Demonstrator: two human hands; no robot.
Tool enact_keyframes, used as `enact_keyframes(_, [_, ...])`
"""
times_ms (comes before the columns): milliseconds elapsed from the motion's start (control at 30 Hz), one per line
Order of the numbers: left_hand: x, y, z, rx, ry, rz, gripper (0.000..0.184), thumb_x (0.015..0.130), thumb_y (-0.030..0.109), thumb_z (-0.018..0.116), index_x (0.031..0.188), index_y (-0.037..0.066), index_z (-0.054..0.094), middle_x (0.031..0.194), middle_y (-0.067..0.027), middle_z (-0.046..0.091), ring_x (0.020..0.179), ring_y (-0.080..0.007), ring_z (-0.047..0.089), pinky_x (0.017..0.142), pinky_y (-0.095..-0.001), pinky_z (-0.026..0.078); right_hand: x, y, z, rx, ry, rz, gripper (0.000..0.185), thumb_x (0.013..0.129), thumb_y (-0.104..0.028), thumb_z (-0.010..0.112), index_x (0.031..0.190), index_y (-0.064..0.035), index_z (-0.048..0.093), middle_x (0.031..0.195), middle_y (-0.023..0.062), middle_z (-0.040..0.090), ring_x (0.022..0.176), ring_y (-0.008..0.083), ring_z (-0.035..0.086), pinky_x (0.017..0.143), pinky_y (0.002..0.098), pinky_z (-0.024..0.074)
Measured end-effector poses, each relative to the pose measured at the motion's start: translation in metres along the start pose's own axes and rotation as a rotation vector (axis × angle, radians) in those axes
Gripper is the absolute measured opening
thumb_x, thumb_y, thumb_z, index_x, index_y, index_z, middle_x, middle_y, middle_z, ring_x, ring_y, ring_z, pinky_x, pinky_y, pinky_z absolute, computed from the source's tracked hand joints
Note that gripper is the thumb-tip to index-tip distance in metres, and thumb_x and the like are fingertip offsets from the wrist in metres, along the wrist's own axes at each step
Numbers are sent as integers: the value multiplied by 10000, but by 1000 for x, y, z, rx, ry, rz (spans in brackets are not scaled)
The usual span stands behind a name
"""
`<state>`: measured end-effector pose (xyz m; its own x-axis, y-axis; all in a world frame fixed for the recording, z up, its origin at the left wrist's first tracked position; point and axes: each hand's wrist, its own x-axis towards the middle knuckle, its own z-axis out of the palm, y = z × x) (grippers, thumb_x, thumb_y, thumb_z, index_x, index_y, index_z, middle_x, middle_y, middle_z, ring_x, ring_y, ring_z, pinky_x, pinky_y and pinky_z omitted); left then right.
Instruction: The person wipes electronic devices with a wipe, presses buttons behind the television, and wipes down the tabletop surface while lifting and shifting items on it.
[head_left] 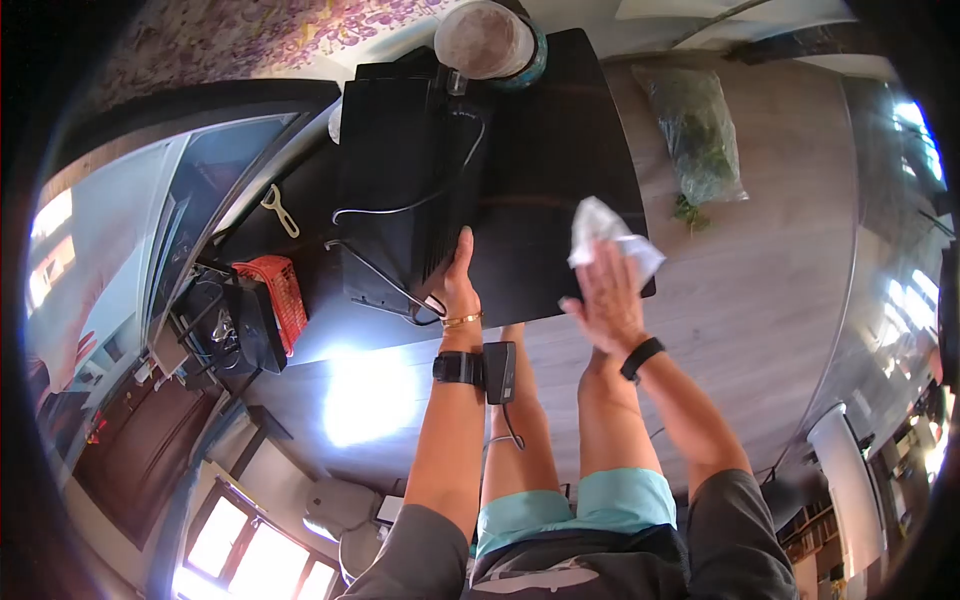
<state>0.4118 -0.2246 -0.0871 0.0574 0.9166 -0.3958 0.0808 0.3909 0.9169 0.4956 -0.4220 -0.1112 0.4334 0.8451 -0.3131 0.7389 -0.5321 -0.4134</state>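
My left hand is at the near right corner of a black box-shaped device with slotted vents. Its thumb lies along the vented side, and the other fingers are mostly hidden by the corner. Thin cables loop over the device. Under my right hand a crumpled white tissue is pressed against the right part of the black tabletop. The fingers of that hand lie nearly straight over the tissue, which sticks out past the fingertips.
A tub stands at the table's far edge. On the wood floor to the right lies a clear plastic bag of greens. A pale peeler and a red basket are at the left, beside a large screen.
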Motion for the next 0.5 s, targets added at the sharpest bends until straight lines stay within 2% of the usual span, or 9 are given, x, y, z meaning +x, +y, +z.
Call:
enact_keyframes(33, [1,-3,2,10,14,26,474,674,-71,728,1109,-24,545,1062,-123,570,901,-193,582,840,-297,512,-2,-9,9,-17,-132,-108,639,824,-476,516,1318,-84,413,1466,107,223,1364,298,149,1080,470,138])
enact_keyframes(133, [5,-20,-3,90,34,15,484,684,-25,743,1117,-19,526,1068,-113,565,881,-181,584,807,-290,512,-8,-38,30,-37,-102,-461,616,835,-501,482,1314,-118,428,1471,57,232,1368,252,155,1089,444,111])
enact_keyframes(233, [0,-22,-11,344,10,36,547,706,102,763,1158,4,470,1183,-108,501,1009,-191,524,850,-317,454,-1,-42,33,-114,-147,-526,599,845,-496,464,1317,-129,426,1472,53,233,1369,238,156,1091,439,94])
enact_keyframes(267, [-7,-17,-10,392,-38,112,573,709,121,761,1178,8,453,1218,-107,485,1065,-203,498,907,-331,418,-1,-32,26,-116,-157,-478,585,851,-484,462,1308,-119,435,1469,51,241,1367,230,165,1085,437,126])
enact_keyframes(300, [-13,-13,-9,276,-10,36,651,689,162,770,1219,15,422,1237,-99,490,1135,-229,458,1009,-344,306,-1,-20,17,-77,-132,-384,578,848,-462,481,1303,-108,437,1468,59,241,1366,234,168,1079,442,147])
enact_keyframes(333, [-17,-9,-10,486,32,86,312,738,208,721,943,-4,618,899,-82,638,851,-208,620,785,-343,497,0,-6,8,-42,-108,-291,571,845,-440,500,1298,-98,439,1467,68,241,1365,239,172,1072,448,168])
enact_keyframes(400, [-6,-22,-29,599,-42,181,269,745,191,690,909,-11,620,848,-110,653,783,-242,645,762,-342,504,3,14,-14,-43,-53,-124,577,835,-383,546,1306,-73,421,1468,91,229,1362,265,176,1059,464,195])
enact_keyframes(467, [-2,-44,-43,896,-9,148,302,768,273,629,865,-12,629,867,-158,656,808,-282,649,796,-379,488,5,22,-14,-20,33,-95,616,818,-336,584,1330,-61,378,1472,117,202,1357,310,169,1056,491,185])
enact_keyframes(500, [-12,-26,-33,976,-108,-12,419,792,379,540,869,-22,632,851,-187,653,883,-305,631,893,-402,423,6,17,-6,-17,95,-92,648,816,-330,587,1345,-51,339,1478,128,175,1350,346,166,1054,508,182])
